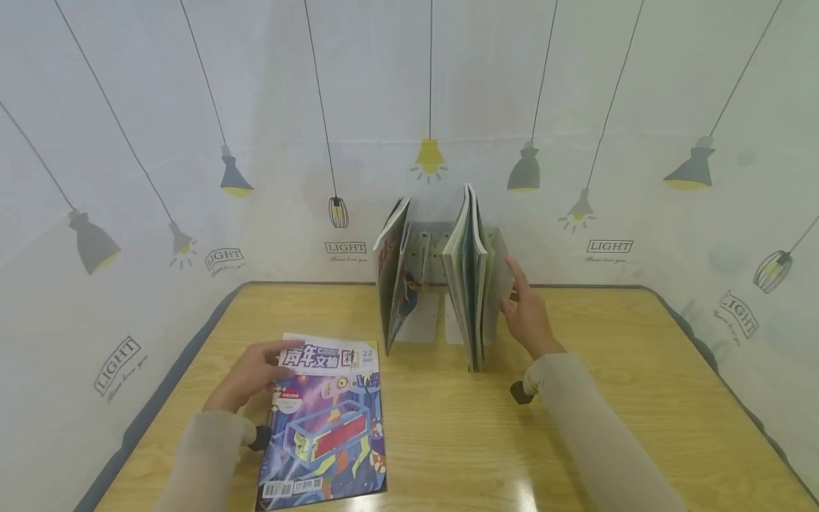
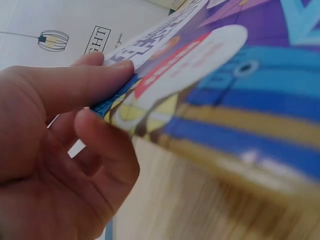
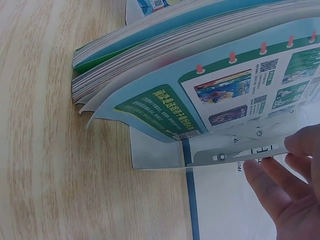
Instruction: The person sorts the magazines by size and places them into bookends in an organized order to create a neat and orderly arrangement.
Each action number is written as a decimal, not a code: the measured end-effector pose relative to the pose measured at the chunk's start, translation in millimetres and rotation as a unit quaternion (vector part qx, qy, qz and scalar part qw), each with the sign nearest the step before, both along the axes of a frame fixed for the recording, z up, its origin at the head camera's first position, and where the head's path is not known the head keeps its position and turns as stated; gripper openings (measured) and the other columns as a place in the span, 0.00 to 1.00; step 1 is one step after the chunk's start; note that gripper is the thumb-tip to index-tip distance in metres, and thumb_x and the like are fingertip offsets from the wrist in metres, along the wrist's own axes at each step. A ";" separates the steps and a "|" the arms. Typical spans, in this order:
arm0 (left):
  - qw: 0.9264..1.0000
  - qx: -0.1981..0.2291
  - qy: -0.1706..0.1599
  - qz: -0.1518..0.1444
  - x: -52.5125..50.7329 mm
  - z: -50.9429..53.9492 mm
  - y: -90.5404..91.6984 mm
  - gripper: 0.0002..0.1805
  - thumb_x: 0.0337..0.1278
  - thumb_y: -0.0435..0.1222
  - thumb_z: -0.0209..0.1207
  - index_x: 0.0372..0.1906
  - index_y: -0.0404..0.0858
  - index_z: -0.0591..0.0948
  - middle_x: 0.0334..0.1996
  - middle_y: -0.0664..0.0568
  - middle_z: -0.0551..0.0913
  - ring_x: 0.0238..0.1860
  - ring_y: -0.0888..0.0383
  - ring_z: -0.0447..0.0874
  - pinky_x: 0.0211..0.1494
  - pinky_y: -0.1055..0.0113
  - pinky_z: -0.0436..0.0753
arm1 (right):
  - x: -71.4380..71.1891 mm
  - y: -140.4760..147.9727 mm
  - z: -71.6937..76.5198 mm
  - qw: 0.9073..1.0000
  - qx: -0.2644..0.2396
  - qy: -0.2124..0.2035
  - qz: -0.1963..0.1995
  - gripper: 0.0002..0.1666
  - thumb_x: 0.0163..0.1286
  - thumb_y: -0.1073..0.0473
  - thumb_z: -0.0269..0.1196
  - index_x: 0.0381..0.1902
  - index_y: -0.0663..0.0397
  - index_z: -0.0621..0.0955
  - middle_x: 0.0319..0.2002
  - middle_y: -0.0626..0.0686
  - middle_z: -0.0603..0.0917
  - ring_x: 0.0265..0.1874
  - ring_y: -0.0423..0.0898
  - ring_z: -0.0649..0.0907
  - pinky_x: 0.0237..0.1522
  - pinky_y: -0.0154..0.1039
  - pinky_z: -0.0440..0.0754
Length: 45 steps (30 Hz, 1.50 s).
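My left hand (image 1: 252,371) pinches the left edge of a magazine (image 1: 326,434) with a purple, colourful cover, lying at the front left of the table. In the left wrist view one digit of the hand (image 2: 65,135) lies on the cover and another sits under the edge, which lifts slightly. My right hand (image 1: 530,316) holds the edge of a grey-white metal bookend (image 1: 502,277); its thumb and fingers (image 3: 267,185) lie on either side of the plate in the right wrist view. Several books (image 1: 472,284) stand upright against that bookend's left side.
Left of these stand more thin books (image 1: 393,277), leaning, with a gap between the two groups. White base plates (image 1: 419,320) lie flat in that gap. The wooden table (image 1: 461,441) ends at a wall cloth (image 1: 499,85) printed with lamps.
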State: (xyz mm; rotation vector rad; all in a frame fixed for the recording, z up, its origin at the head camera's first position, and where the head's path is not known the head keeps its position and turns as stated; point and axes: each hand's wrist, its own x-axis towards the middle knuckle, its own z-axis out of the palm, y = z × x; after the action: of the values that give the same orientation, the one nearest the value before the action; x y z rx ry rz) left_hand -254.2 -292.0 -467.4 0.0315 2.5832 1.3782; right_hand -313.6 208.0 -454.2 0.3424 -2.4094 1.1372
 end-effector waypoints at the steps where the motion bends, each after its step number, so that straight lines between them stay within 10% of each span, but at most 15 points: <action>1: 1.000 0.009 0.001 0.002 0.4 -0.3 0.2 0.30 0.55 0.32 0.65 0.65 0.50 0.77 0.51 0.47 0.81 0.43 0.48 0.79 0.41 0.59 0.83 | 0.5 0.1 0.2 1.000 0.000 -0.002 0.000 0.53 0.65 0.75 0.60 0.77 0.33 0.51 0.54 0.80 0.73 0.48 0.70 0.80 0.46 0.59 0.82; 45: 0.997 0.067 0.024 0.005 14.5 17.9 8.6 0.23 0.55 0.29 0.63 0.57 0.45 0.82 0.49 0.43 0.82 0.42 0.48 0.83 0.40 0.56 0.86 | -0.5 -0.7 1.1 1.000 0.005 0.003 -0.003 0.53 0.64 0.77 0.60 0.77 0.35 0.52 0.55 0.80 0.72 0.48 0.71 0.80 0.45 0.59 0.82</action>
State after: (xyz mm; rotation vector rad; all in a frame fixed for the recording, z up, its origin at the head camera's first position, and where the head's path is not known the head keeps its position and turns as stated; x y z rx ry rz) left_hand -239.7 -283.4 -449.5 0.0746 2.5273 1.5720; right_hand -314.0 207.3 -453.1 0.3401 -2.4101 1.1199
